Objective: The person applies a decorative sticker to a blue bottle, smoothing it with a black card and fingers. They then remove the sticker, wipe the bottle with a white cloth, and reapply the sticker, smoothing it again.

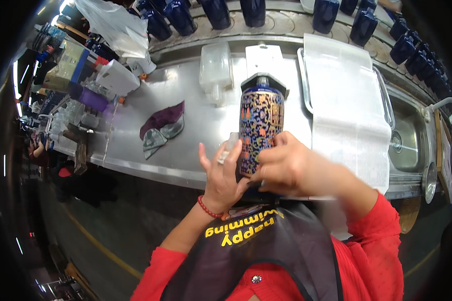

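Observation:
A dark blue bottle (261,128) with a dense gold, orange and red floral pattern lies with its neck away from me, held at a dark angular stand (262,80). At the bottle's near left side is my left hand (221,173), fingers spread, the forefinger along the side and the thumb by the base. A whitish wrap is around one finger. My right hand (286,168) is closed at the near right edge of the bottle, its bent fingers pressed against the pattern. The right hand is slightly blurred, and its fingertips are partly hidden.
A purple and grey cloth (163,125) lies on the metal table (186,155). Beyond are a clear plastic container (216,70) and a white box (264,57). Whitish sheets (349,125) cover a tray on the right, beside a sink (409,148). Blue bottles (178,17) line the back.

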Demonstrator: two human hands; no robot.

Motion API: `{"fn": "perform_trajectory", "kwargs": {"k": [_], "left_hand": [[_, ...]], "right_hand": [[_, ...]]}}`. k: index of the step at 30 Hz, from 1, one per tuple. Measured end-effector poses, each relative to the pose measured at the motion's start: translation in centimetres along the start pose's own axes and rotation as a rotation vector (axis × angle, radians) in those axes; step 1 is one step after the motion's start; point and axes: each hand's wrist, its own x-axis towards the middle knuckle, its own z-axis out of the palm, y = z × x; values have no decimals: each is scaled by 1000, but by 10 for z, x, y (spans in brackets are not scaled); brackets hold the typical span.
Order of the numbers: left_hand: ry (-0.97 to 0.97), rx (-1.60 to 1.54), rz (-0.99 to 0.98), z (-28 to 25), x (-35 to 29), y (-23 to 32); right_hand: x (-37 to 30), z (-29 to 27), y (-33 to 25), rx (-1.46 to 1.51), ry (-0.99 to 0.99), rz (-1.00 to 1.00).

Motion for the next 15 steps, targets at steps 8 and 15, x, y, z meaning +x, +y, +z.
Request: {"fn": "perform_trajectory", "kwargs": {"k": [8, 15], "left_hand": [[-9, 23, -3, 1, -1, 0], [-45, -9, -46, 3, -5, -2]], "right_hand": [[-9, 11, 6, -274, 186, -29], [-20, 7, 14, -377, 400, 269]]}}
